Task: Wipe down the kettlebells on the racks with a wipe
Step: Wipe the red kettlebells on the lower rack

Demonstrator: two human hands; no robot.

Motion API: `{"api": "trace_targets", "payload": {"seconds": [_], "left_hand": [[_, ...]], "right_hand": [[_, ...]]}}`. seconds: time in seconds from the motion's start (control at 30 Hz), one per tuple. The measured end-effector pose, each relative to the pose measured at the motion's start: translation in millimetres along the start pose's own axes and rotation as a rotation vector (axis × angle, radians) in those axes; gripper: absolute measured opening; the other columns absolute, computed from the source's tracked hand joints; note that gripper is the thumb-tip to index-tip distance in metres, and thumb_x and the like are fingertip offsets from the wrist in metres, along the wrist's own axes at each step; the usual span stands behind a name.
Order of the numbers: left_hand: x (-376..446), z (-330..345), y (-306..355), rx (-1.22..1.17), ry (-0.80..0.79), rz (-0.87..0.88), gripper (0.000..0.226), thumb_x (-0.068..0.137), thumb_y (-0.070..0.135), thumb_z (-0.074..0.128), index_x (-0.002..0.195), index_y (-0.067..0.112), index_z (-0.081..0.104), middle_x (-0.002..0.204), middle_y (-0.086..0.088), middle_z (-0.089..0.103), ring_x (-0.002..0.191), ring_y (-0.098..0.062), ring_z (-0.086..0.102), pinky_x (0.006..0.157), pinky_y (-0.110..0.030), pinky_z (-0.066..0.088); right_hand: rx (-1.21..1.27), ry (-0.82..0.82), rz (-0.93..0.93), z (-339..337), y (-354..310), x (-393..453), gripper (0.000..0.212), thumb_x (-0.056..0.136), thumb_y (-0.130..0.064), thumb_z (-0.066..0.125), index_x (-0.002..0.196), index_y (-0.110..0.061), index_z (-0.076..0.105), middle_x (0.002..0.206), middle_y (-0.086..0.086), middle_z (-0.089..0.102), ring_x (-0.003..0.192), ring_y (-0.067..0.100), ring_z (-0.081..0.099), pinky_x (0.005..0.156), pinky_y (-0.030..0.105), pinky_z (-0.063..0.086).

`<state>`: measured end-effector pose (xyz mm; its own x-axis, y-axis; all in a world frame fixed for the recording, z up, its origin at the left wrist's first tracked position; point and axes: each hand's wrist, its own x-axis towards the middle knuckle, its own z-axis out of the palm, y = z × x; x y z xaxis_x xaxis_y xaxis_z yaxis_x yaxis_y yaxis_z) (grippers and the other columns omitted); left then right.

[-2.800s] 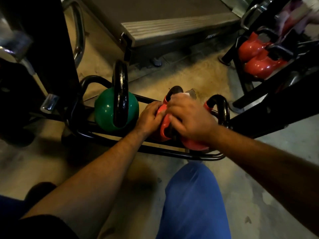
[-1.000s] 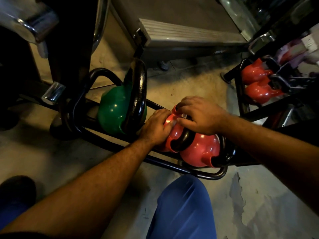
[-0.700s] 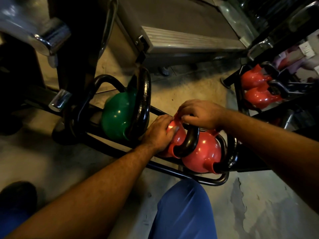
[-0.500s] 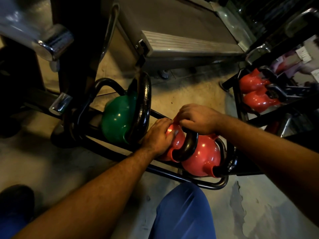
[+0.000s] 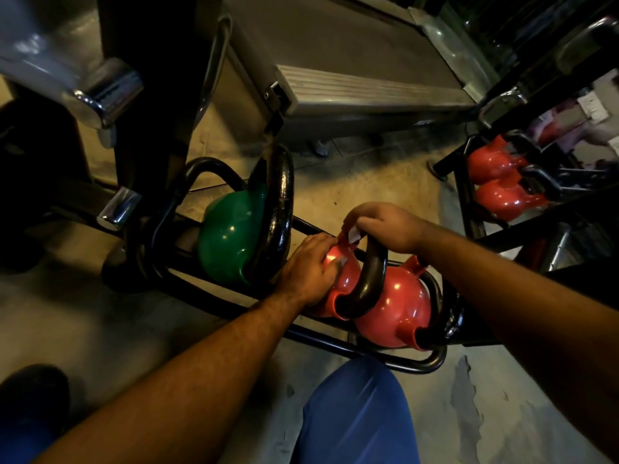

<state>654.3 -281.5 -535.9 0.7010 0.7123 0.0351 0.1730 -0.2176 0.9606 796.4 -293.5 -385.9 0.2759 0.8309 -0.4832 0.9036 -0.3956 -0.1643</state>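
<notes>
Two red kettlebells with black handles sit side by side in a low black tube rack (image 5: 415,365). My left hand (image 5: 310,271) rests on the body of the left red kettlebell (image 5: 345,279), fingers spread over it. At the top of that kettlebell's handle, my right hand (image 5: 385,226) pinches a small white wipe (image 5: 353,235) against the black handle. The right red kettlebell (image 5: 393,311) stands untouched beside it. A larger green kettlebell (image 5: 231,237) with a thick black handle fills the rack's left end.
A second black rack at the right holds two more red kettlebells (image 5: 499,184). A treadmill deck (image 5: 361,85) lies behind. Chrome dumbbell ends (image 5: 100,92) jut out at the upper left. My blue-clad knee (image 5: 355,413) is just below the rack on the concrete floor.
My right hand has shifted with the wipe from the red kettlebell's body up to the top of its black handle. The left hand has stayed on the body. The view has tilted slightly.
</notes>
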Motion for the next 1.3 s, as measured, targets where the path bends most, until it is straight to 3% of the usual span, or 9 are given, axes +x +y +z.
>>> {"api": "trace_targets", "payload": {"seconds": [0.1, 0.27, 0.43, 0.53, 0.63, 0.73, 0.97, 1.13, 1.3], "left_hand": [[1, -1, 0, 0.008, -0.019, 0.013, 0.038, 0.097, 0.040, 0.055, 0.133, 0.027, 0.053, 0.134, 0.006, 0.052, 0.120, -0.012, 0.050, 0.096, -0.030, 0.041], [1, -2, -1, -0.002, -0.008, 0.032, 0.036, 0.097, 0.039, 0.056, 0.130, 0.027, 0.055, 0.131, 0.007, 0.054, 0.119, -0.010, 0.050, 0.099, -0.032, 0.043], [1, -2, 1, 0.007, -0.005, 0.035, 0.040, 0.097, 0.037, 0.057, 0.135, 0.023, 0.053, 0.135, 0.004, 0.052, 0.121, -0.012, 0.049, 0.099, -0.030, 0.042], [1, -2, -2, 0.016, -0.001, 0.043, 0.041, 0.098, 0.039, 0.056, 0.136, 0.024, 0.053, 0.136, 0.004, 0.052, 0.122, -0.012, 0.050, 0.099, -0.029, 0.041], [2, -2, -2, 0.016, 0.003, 0.049, 0.040, 0.097, 0.036, 0.057, 0.135, 0.022, 0.055, 0.136, 0.002, 0.053, 0.123, -0.014, 0.051, 0.099, -0.030, 0.042], [2, -2, -1, 0.011, -0.003, 0.056, 0.040, 0.097, 0.034, 0.058, 0.134, 0.022, 0.056, 0.136, 0.002, 0.054, 0.123, -0.014, 0.051, 0.100, -0.031, 0.043], [3, -4, 0, 0.002, -0.027, 0.059, 0.038, 0.097, 0.033, 0.058, 0.134, 0.022, 0.056, 0.133, 0.002, 0.056, 0.121, -0.014, 0.053, 0.102, -0.038, 0.046], [3, 1, 4, 0.130, -0.015, 0.060, 0.035, 0.099, 0.038, 0.050, 0.130, 0.024, 0.056, 0.127, 0.002, 0.058, 0.117, -0.017, 0.054, 0.099, -0.042, 0.047], [5, 12, 10, 0.152, 0.008, 0.023, 0.034, 0.101, 0.035, 0.046, 0.129, 0.020, 0.059, 0.129, -0.002, 0.059, 0.126, -0.021, 0.050, 0.108, -0.046, 0.041]], "right_hand": [[0.161, 0.044, -0.012, 4, 7, -6, 0.034, 0.101, -0.022, 0.045, 0.121, -0.009, 0.071, 0.120, -0.001, 0.066, 0.115, 0.013, 0.060, 0.098, 0.022, 0.045], [0.576, 0.060, 0.208, 7, 11, 8, 0.044, 0.102, -0.021, 0.034, 0.115, 0.003, 0.069, 0.113, 0.017, 0.073, 0.108, 0.031, 0.066, 0.100, 0.038, 0.048], [1.151, 0.153, 0.232, 24, 10, 5, 0.045, 0.097, -0.021, 0.029, 0.100, 0.003, 0.067, 0.078, 0.011, 0.072, 0.060, 0.013, 0.065, 0.054, 0.017, 0.051], [1.202, 0.257, 0.194, 40, 15, 1, 0.049, 0.089, -0.031, 0.042, 0.113, 0.004, 0.067, 0.096, 0.014, 0.073, 0.075, 0.016, 0.069, 0.064, 0.024, 0.054], [1.036, 0.442, 0.078, 49, 21, -5, 0.036, 0.088, -0.024, 0.044, 0.102, -0.006, 0.072, 0.104, 0.006, 0.073, 0.092, 0.008, 0.070, 0.076, 0.021, 0.053], [0.815, 0.470, -0.070, 47, 26, -15, 0.033, 0.081, -0.018, 0.041, 0.093, -0.018, 0.072, 0.120, 0.000, 0.068, 0.115, 0.003, 0.061, 0.092, 0.014, 0.047], [0.740, 0.421, -0.096, 42, 19, -21, 0.033, 0.082, -0.026, 0.046, 0.094, -0.020, 0.075, 0.119, -0.004, 0.070, 0.120, 0.002, 0.059, 0.105, 0.031, 0.048], [0.954, 0.441, 0.022, 52, 21, -13, 0.039, 0.089, -0.036, 0.045, 0.102, -0.018, 0.077, 0.112, 0.003, 0.075, 0.112, 0.019, 0.066, 0.112, 0.046, 0.044], [1.564, 0.558, 0.060, 82, 9, -19, 0.041, 0.102, -0.034, 0.038, 0.100, -0.008, 0.070, 0.084, 0.012, 0.062, 0.070, 0.016, 0.063, 0.065, 0.025, 0.053]]}}
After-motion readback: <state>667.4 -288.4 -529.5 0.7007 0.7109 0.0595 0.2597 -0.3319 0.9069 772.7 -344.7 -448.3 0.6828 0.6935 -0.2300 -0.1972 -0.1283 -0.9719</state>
